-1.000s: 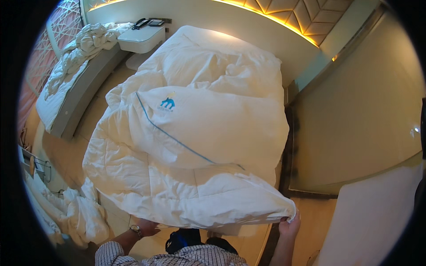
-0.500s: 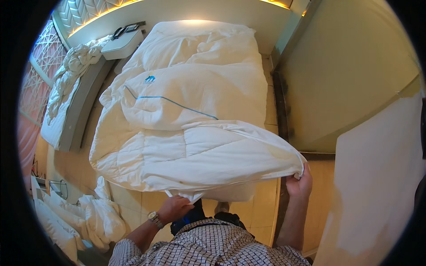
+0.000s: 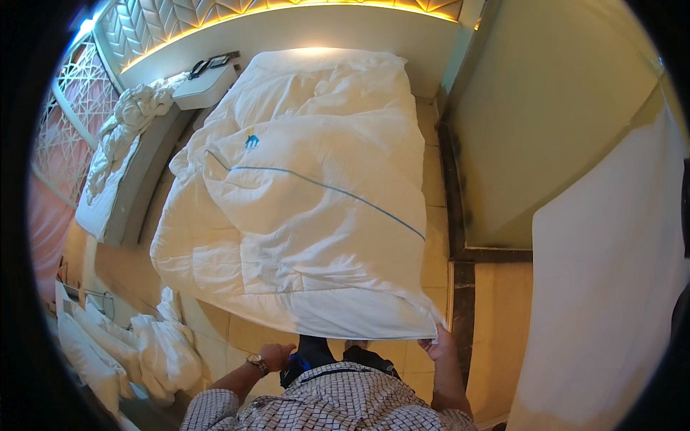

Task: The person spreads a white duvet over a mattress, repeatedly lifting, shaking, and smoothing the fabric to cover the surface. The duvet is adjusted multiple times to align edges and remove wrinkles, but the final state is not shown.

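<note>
A white duvet (image 3: 316, 237) with a thin blue line and a small blue emblem lies over the bed, its near part showing quilted seams. At the near right corner of the duvet, my right hand (image 3: 440, 343) pinches the edge and holds it up a little. My left hand (image 3: 277, 356), with a watch (image 3: 256, 363) on the wrist, is curled closed just below the duvet's near edge, apart from it. No cloth shows in its fingers. My legs stand at the foot of the bed, partly hidden under the duvet's edge.
A second bed (image 3: 118, 176) with crumpled bedding stands at the left. Between the beds, a white bedside unit (image 3: 205, 87) carries a telephone. Pillows and white linen (image 3: 162, 352) are piled at the lower left. A wall (image 3: 553, 144) and a white sheet-like surface (image 3: 604, 287) are at the right.
The duvet's near right corner has come down and inward with my right hand, and the folded-back cover now lies flatter toward me. My left hand has let go of the near edge.
</note>
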`<state>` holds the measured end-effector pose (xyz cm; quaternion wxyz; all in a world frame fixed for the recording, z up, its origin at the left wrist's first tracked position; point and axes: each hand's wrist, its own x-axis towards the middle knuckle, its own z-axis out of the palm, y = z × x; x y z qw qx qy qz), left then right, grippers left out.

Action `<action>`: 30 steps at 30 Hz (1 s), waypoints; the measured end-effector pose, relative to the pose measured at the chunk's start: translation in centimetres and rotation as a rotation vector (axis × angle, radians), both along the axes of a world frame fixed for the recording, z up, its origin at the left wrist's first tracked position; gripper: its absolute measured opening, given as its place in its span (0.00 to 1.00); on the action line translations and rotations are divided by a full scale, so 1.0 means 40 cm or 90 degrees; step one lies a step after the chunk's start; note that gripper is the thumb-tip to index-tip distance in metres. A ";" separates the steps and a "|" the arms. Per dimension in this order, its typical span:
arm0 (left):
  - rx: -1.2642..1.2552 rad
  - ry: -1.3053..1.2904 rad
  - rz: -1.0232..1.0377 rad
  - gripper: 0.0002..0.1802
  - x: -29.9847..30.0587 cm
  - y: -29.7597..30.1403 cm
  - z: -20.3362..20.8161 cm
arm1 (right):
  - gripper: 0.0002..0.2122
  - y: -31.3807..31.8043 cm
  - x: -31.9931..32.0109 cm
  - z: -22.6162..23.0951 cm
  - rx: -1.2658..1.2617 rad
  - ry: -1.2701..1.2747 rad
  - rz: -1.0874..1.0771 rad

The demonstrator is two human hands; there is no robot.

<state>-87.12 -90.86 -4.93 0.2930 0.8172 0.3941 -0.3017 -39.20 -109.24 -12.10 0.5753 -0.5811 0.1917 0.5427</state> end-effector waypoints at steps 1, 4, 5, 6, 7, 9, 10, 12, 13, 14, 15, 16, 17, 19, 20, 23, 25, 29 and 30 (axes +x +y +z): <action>0.005 -0.063 0.040 0.23 -0.030 -0.030 -0.044 | 0.19 0.012 -0.004 0.034 0.021 -0.005 0.020; -0.034 -0.202 0.143 0.21 -0.024 -0.075 -0.097 | 0.20 -0.086 -0.003 0.031 -0.013 0.014 0.024; -0.024 -0.243 0.163 0.20 -0.011 -0.081 -0.091 | 0.21 -0.138 -0.009 -0.014 -0.035 0.038 0.018; -0.008 -0.287 0.187 0.20 0.004 -0.083 -0.098 | 0.21 -0.183 -0.022 -0.053 -0.065 0.050 0.024; 0.009 -0.332 0.212 0.20 0.024 -0.080 -0.112 | 0.21 -0.226 -0.037 -0.091 -0.095 0.061 0.031; -0.003 -0.395 0.317 0.19 0.050 -0.078 -0.141 | 0.21 -0.270 -0.077 -0.120 -0.129 0.081 0.043; -0.036 -0.391 0.380 0.20 0.071 -0.068 -0.139 | 0.21 -0.270 -0.090 -0.111 -0.127 0.082 0.047; -0.103 -0.433 0.532 0.21 0.118 -0.043 -0.161 | 0.21 -0.256 -0.085 -0.069 -0.144 0.034 0.091; -0.138 -0.475 0.622 0.22 0.142 -0.032 -0.189 | 0.21 -0.246 -0.078 -0.042 -0.162 -0.012 0.133; -0.172 -0.516 0.712 0.22 0.163 -0.016 -0.216 | 0.21 -0.238 -0.076 -0.020 -0.181 -0.057 0.175; -0.233 -0.534 0.807 0.22 0.192 0.009 -0.241 | 0.21 -0.243 -0.075 -0.007 -0.200 -0.081 0.193; -0.292 -0.549 0.903 0.22 0.219 0.038 -0.267 | 0.21 -0.246 -0.073 0.001 -0.218 -0.104 0.213; -0.353 -0.561 1.000 0.22 0.241 0.065 -0.302 | 0.21 -0.247 -0.071 0.007 -0.237 -0.127 0.234; -0.609 -0.739 1.055 0.22 0.223 0.118 -0.452 | 0.20 -0.253 -0.086 0.004 -0.249 -0.121 0.247; -0.638 -0.773 1.124 0.22 0.247 0.137 -0.468 | 0.20 -0.272 -0.096 0.000 -0.264 -0.121 0.246; -0.712 -0.905 1.200 0.23 0.308 0.225 -0.435 | 0.23 -0.285 -0.122 0.030 -0.214 -0.108 0.206; -0.745 -1.018 1.294 0.21 0.326 0.270 -0.439 | 0.22 -0.292 -0.122 0.035 -0.183 -0.076 0.201; -0.919 -1.282 1.249 0.19 0.361 0.320 -0.438 | 0.22 -0.272 -0.131 0.056 -0.165 -0.034 0.166; -0.889 -1.131 1.329 0.16 0.423 0.331 -0.331 | 0.21 -0.274 -0.137 0.066 -0.181 -0.041 0.140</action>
